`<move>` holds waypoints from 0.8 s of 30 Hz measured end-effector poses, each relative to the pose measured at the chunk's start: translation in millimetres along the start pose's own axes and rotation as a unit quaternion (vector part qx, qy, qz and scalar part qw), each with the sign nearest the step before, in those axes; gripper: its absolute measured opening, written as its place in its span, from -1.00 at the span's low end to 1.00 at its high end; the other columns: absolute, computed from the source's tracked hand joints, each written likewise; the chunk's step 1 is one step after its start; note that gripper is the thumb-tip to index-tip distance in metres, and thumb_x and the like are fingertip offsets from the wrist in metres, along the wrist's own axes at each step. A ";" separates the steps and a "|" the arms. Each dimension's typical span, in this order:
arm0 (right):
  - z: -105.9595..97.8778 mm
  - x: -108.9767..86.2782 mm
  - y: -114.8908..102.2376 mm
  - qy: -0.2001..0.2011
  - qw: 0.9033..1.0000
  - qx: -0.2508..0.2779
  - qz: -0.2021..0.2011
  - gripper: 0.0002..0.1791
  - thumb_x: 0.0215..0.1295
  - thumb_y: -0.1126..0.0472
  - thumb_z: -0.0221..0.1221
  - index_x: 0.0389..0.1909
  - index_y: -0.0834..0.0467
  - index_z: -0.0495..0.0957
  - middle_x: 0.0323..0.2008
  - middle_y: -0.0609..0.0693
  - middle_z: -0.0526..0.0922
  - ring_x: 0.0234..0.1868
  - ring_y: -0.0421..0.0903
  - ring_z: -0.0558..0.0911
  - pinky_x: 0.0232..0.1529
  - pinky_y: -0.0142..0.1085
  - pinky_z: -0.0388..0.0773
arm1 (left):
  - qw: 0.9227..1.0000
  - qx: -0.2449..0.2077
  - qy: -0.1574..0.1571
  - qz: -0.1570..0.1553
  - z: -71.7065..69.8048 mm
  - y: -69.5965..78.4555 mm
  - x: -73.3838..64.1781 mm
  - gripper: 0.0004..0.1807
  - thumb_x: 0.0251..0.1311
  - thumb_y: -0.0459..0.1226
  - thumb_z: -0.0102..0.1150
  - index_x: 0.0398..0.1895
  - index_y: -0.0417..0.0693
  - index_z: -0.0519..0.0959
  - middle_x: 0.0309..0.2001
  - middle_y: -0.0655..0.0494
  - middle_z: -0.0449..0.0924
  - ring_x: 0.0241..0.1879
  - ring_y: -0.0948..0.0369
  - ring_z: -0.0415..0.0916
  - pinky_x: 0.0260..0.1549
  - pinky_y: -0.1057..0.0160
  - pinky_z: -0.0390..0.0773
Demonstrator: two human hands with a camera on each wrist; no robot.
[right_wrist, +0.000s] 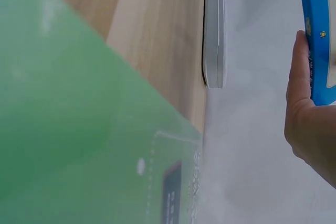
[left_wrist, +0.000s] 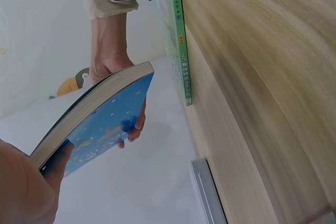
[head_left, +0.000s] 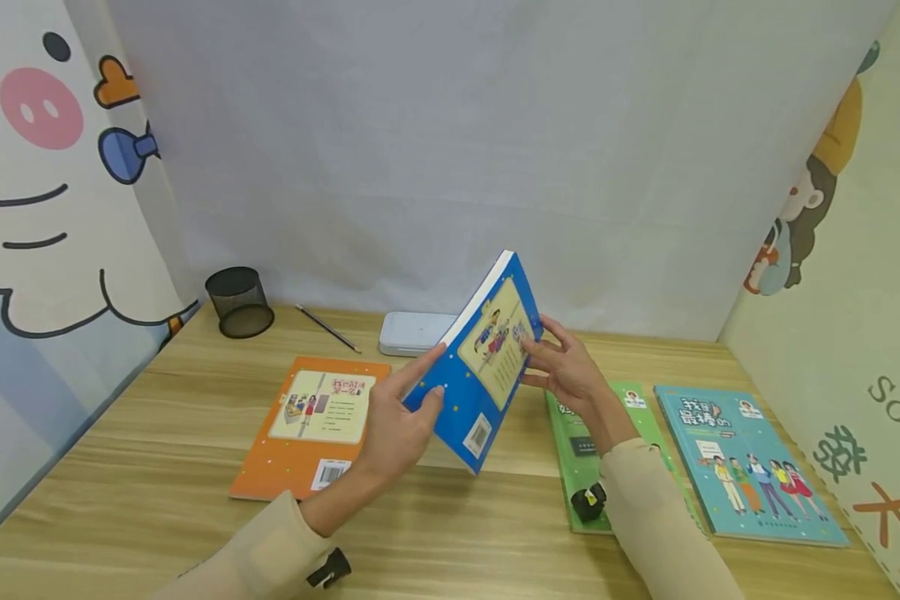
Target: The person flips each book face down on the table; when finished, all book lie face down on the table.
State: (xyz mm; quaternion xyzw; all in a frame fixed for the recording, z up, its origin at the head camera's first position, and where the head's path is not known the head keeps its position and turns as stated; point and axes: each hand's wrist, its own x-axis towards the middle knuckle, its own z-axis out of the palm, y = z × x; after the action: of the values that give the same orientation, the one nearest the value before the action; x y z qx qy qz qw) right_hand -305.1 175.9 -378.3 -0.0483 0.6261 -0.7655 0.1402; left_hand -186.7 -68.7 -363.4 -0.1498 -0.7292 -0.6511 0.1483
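Both hands hold a blue paperback book (head_left: 487,354) tilted above the middle of the wooden table. My left hand (head_left: 397,417) grips its near left edge, thumb on the cover that faces me, which carries a cream panel and a barcode. On the far right side, my right hand (head_left: 570,371) pinches the spine edge. From the left wrist view, the page block of the blue book (left_wrist: 113,111) shows closed, with left-hand fingers on its underside. In the right wrist view only a strip of the blue book (right_wrist: 318,66) appears beside the right hand (right_wrist: 310,114).
An orange book (head_left: 270,454) lies at left, barcode side up. To the right lie a green book (head_left: 570,458), partly under the right forearm, and a teal book (head_left: 742,450). Toward the back stand a black mesh pen cup (head_left: 240,304), a pencil (head_left: 328,327) and a pale case (head_left: 412,333).
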 end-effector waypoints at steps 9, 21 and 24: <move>-3.5 -3.9 -3.5 -0.003 1.000 -0.006 -0.002 -0.23 0.43 0.41 0.11 0.57 0.00 0.07 -0.10 0.01 0.61 -0.19 -0.10 0.71 -0.17 -0.16 0.74 | 0.999 0.006 0.015 -0.030 -5.1 -4.0 3.4 -0.46 0.34 -0.49 0.06 0.39 -0.09 0.43 0.42 -0.14 0.37 0.09 -0.17 0.63 -0.20 0.07 0.73; -9.0 -3.7 -0.7 0.011 0.998 -0.057 0.012 -0.20 0.40 0.38 0.17 0.57 -0.01 0.08 -0.09 0.04 0.58 -0.19 -0.10 0.72 -0.22 -0.20 0.74 | 0.999 0.023 -0.013 -0.018 -10.3 -5.2 3.2 -0.39 0.33 -0.53 0.02 0.46 -0.13 0.32 0.45 -0.18 0.33 0.09 -0.18 0.62 -0.14 0.10 0.72; -7.2 -2.8 0.6 0.015 0.998 -0.059 0.016 -0.21 0.40 0.38 0.17 0.57 -0.01 0.09 -0.09 0.04 0.58 -0.20 -0.09 0.72 -0.22 -0.21 0.74 | 0.999 0.038 -0.024 -0.015 -13.1 -3.7 3.0 -0.39 0.33 -0.52 0.02 0.45 -0.12 0.33 0.47 -0.15 0.30 0.15 -0.17 0.59 -0.11 0.08 0.71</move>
State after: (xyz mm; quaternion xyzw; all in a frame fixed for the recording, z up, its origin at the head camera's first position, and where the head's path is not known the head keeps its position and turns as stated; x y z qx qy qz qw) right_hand -304.0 183.3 -380.2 -0.0349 0.6732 -0.7254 0.1393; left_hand -190.7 -82.0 -364.1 -0.1486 -0.7591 -0.6209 0.1271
